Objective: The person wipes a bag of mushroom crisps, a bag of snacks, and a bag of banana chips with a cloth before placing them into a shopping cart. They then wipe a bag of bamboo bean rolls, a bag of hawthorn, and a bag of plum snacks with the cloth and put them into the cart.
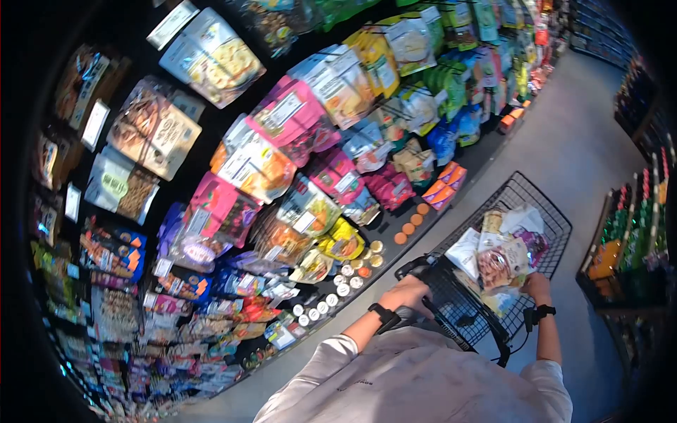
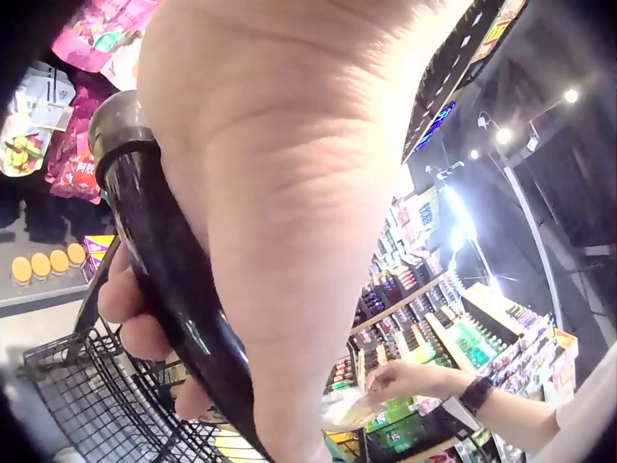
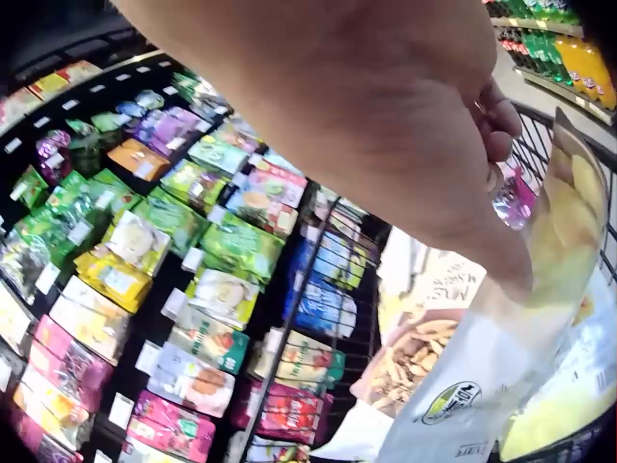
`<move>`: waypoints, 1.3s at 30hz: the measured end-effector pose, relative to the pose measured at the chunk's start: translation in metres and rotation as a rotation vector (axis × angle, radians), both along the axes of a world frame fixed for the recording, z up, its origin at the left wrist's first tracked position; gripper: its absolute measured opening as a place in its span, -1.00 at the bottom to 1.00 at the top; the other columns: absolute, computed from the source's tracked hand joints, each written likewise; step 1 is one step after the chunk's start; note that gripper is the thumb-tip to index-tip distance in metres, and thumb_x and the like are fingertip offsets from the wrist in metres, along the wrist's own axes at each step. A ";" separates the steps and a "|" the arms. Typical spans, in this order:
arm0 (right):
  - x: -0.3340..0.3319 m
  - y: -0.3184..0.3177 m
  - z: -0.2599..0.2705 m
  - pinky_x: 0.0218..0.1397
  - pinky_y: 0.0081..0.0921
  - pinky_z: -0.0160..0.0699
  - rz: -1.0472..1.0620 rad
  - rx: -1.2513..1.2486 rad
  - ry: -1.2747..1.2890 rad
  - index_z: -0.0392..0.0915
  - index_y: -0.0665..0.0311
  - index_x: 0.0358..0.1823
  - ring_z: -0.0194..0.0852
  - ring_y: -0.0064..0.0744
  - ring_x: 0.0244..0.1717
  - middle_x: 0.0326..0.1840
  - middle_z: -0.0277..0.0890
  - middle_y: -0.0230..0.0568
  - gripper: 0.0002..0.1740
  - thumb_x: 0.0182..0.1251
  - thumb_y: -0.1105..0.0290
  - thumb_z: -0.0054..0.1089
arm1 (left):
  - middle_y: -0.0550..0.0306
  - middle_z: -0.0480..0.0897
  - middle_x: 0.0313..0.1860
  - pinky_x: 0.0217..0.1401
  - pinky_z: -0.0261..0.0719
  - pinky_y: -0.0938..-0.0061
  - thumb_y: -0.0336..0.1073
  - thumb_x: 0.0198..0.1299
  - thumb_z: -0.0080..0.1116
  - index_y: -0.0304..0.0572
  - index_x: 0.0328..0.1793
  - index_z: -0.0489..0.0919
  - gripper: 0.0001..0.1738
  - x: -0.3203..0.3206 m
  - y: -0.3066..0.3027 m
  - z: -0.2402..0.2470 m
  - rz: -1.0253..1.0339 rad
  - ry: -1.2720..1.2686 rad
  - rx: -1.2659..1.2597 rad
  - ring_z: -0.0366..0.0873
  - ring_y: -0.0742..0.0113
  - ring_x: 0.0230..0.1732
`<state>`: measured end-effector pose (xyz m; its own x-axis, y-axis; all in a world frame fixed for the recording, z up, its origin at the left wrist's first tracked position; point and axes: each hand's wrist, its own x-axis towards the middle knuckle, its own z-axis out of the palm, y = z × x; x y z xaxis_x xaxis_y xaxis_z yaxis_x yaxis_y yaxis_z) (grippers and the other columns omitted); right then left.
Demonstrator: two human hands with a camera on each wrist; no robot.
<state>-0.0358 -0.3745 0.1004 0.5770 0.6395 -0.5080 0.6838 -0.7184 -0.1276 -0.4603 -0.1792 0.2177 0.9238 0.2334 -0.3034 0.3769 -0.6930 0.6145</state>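
Note:
My left hand (image 1: 410,295) grips the black handlebar (image 2: 169,251) of a wire shopping cart (image 1: 562,224), its fingers wrapped under the bar in the left wrist view. At the cart's right side, my right hand (image 1: 537,289) pinches the top edge of a white snack bag (image 3: 463,386) with a pale clear part and a green oval logo. Beside that bag lies a pouch (image 3: 416,352) picturing brown pieces in a bowl. Other packets, among them a purple one (image 1: 534,244) and a white one (image 1: 463,252), sit in the cart's basket.
A long shelf wall hung with snack pouches (image 1: 345,84) runs along the left. Small round-lidded jars (image 1: 331,299) and orange boxes (image 1: 446,185) line its lower ledge. Grey aisle floor (image 1: 564,106) stretches ahead. Bottle racks (image 1: 635,233) stand on the right, near the cart.

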 end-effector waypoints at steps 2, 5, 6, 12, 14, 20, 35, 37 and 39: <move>-0.009 -0.010 0.034 -0.01 -0.05 0.66 0.237 0.231 -0.139 0.76 0.15 -0.31 0.66 0.05 -0.08 -0.07 0.66 -0.03 -0.71 -0.10 0.31 0.62 | -0.09 0.75 -0.28 -0.06 0.59 0.21 0.13 -0.18 0.56 -0.22 -0.13 0.78 -0.39 -0.001 0.000 -0.005 -0.011 0.017 -0.003 0.70 -0.06 -0.16; -0.010 -0.024 0.058 -0.13 -0.22 0.59 0.076 0.496 0.121 0.56 0.24 -0.30 0.55 -0.16 -0.30 -0.30 0.54 -0.12 -0.73 0.10 0.33 0.49 | -0.06 0.72 -0.39 -0.14 0.61 0.25 0.32 -0.08 0.46 -0.17 -0.19 0.76 -0.33 -0.008 0.001 -0.034 0.019 -0.116 -0.015 0.70 -0.06 -0.28; -0.016 -0.021 0.071 -0.18 -0.35 0.55 -0.073 0.576 0.299 0.43 0.28 -0.36 0.47 -0.37 -0.38 -0.45 0.43 -0.20 -0.69 0.17 0.34 0.45 | -0.06 0.72 -0.39 -0.14 0.61 0.25 0.32 -0.08 0.46 -0.17 -0.19 0.76 -0.33 -0.005 0.003 -0.032 0.003 -0.124 -0.018 0.70 -0.06 -0.28; -0.091 0.023 0.166 -0.22 -0.56 0.53 -0.164 0.854 0.650 0.30 0.25 0.07 0.53 -0.67 -0.25 -0.21 0.63 -0.27 -0.81 0.55 0.45 0.07 | -0.04 0.72 -0.01 0.11 0.61 0.27 0.26 0.07 0.44 -0.19 0.15 0.66 -0.26 -0.003 0.023 -0.030 -0.128 0.075 -0.191 0.69 0.06 0.05; -0.134 0.061 0.194 -0.13 -0.62 0.57 -0.173 1.115 0.813 0.29 0.24 0.20 0.58 -0.66 -0.16 -0.13 0.66 -0.28 -0.73 0.57 0.44 0.06 | -0.24 0.62 0.15 0.20 0.58 0.24 0.11 0.15 0.47 -0.35 0.47 0.41 -0.08 -0.007 0.031 -0.022 0.230 -0.525 -0.429 0.61 0.08 0.20; -0.250 0.160 0.279 0.13 -0.56 0.62 -0.108 1.111 0.964 -0.01 0.20 0.65 0.59 -0.45 0.15 0.39 0.47 -0.02 -0.31 0.58 0.50 -0.02 | -0.08 0.39 0.42 0.33 0.60 0.33 -0.53 0.31 0.27 -0.28 0.61 -0.07 -0.10 -0.026 0.075 0.050 0.365 -0.820 -0.727 0.46 0.19 0.41; -0.298 0.413 0.274 0.60 -0.12 0.09 0.346 1.263 0.337 0.33 0.02 0.55 -0.02 0.17 0.65 0.58 0.08 0.30 -0.22 0.37 -0.06 0.31 | -0.13 0.58 0.28 0.08 0.66 0.43 -0.47 0.43 0.14 0.00 0.76 -0.33 0.02 -0.046 0.264 0.121 0.551 -1.092 -0.316 0.64 0.31 0.15; -0.300 0.431 0.279 0.60 -0.10 0.11 0.316 1.273 0.302 0.29 0.00 0.57 -0.02 0.21 0.64 0.61 0.00 0.35 -0.19 0.37 -0.10 0.29 | -0.11 0.58 0.28 0.07 0.65 0.44 -0.46 0.43 0.15 0.01 0.76 -0.30 0.02 -0.043 0.278 0.132 0.553 -1.071 -0.286 0.64 0.33 0.16; -0.305 0.441 0.290 0.60 -0.10 0.11 0.311 1.304 0.281 0.30 0.00 0.57 -0.03 0.22 0.64 0.61 -0.01 0.34 -0.20 0.38 -0.10 0.29 | -0.24 0.60 0.29 0.20 0.59 0.30 -0.45 0.36 0.18 -0.07 0.75 -0.16 -0.03 -0.038 0.288 0.140 0.573 -1.134 -0.284 0.64 0.08 0.26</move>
